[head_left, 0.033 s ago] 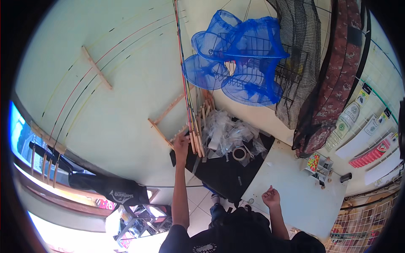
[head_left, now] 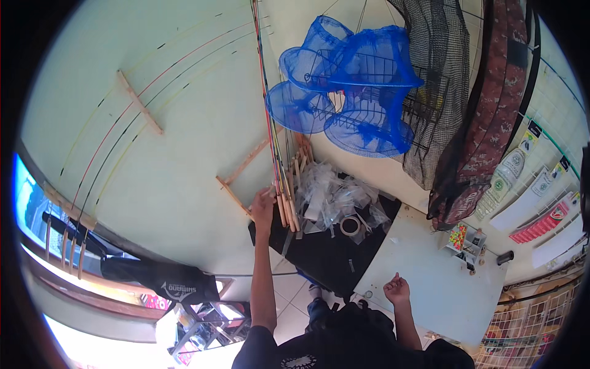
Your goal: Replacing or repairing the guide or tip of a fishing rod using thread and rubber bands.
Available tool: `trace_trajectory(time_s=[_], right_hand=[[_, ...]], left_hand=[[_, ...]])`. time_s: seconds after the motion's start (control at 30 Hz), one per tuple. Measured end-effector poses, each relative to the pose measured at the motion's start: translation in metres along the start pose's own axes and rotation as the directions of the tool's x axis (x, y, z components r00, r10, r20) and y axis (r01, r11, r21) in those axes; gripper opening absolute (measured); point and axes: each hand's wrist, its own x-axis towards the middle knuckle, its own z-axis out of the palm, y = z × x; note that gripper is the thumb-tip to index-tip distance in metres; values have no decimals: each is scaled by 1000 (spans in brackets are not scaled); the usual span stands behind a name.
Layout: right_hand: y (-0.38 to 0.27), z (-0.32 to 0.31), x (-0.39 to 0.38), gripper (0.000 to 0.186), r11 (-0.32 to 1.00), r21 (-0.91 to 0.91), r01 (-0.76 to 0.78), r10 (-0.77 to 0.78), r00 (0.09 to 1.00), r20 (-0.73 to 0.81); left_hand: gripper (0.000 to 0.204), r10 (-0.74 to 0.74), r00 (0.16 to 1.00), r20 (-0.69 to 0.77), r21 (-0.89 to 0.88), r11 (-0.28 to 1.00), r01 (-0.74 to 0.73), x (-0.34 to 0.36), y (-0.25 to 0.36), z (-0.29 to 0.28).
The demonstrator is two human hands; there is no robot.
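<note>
Left hand (head_left: 263, 206) outstretched at rod handles (head_left: 286, 206), arm straight.

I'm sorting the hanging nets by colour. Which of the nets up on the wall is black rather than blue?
The long black mesh net, hanging right of the clustered round blue nets and left of the camouflage bag.

Pale green wall (head_left: 184, 123) with wooden rack strips (head_left: 140, 103), blue mesh nets (head_left: 350, 86) hanging above, white-tiled floor (head_left: 289, 295), bright daylight at the left window (head_left: 27, 203)

A black cloth-covered table (head_left: 319, 258) carries clear crumpled plastic bags (head_left: 329, 197) and a round tape roll (head_left: 350, 226).
</note>
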Motion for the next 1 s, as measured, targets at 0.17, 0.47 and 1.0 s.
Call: trace_trajectory(time_s=[0.17,0.47,1.0], right_hand=[[19,6,6,21,984,134,120,-107,990,-96],[102,76,46,21,989,114,99,-114,984,133],[153,84,69,20,970,157,185,-194,980,49]], left_hand=[[30,92,996,-16,294,952,-84,81,26,24],[33,316,939,-137,256,927,-274,171,-20,45],[24,250,968,-6,56,967,-250,208,-12,49]])
